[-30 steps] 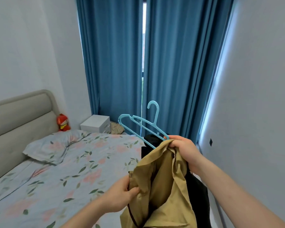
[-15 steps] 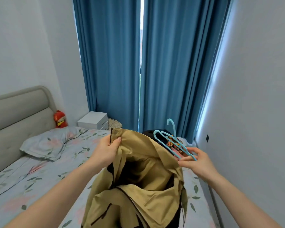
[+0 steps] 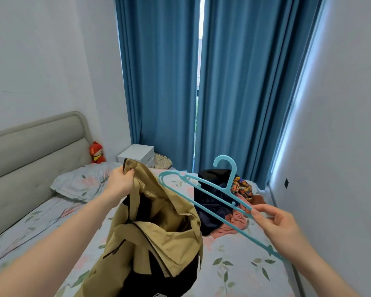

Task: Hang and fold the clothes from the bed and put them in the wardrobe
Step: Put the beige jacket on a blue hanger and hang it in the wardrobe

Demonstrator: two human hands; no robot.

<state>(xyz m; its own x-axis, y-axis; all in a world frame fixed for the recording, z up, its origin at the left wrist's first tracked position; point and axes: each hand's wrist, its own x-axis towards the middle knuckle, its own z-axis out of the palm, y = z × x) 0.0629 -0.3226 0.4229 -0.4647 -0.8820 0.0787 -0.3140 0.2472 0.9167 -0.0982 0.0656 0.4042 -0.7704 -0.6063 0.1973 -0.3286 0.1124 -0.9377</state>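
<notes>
Hanging step, head view. The left hand [image 3: 122, 182] pinches the upper edge of a tan jacket [image 3: 159, 230], fingers curled round the fabric near the collar, so that the garment hangs open above the middle of the bed [image 3: 240, 273] and shows its dark lining. The right hand [image 3: 281, 229] holds a light blue hanger [image 3: 204, 195] by one arm, thumb and fingers closed loosely on the plastic; the hook points up and the far arm reaches toward the jacket without touching it. To do the step well, the free arm of the hanger should probably enter the opening and seat in the far shoulder first, while the left hand keeps the collar raised and the opening wide; the near shoulder can then be drawn over the held arm once the grip moves to the hook. The stiff-looking cloth is likely to slip off a smooth hanger unless both shoulders sit square. More clothes wait in a heap [image 3: 221, 202] at the bed's far right corner: dark, pink and patterned pieces lying together. The bed carries a pale floral sheet, with a pillow [image 3: 79, 183] at its far left edge against a padded grey headboard [image 3: 30, 151], where a red soft toy [image 3: 96, 152] sits. A white nightstand [image 3: 137, 154] stands beyond the bed's far edge, before blue curtains [image 3: 163, 82] parted by a narrow slit. No wardrobe is in view
</notes>
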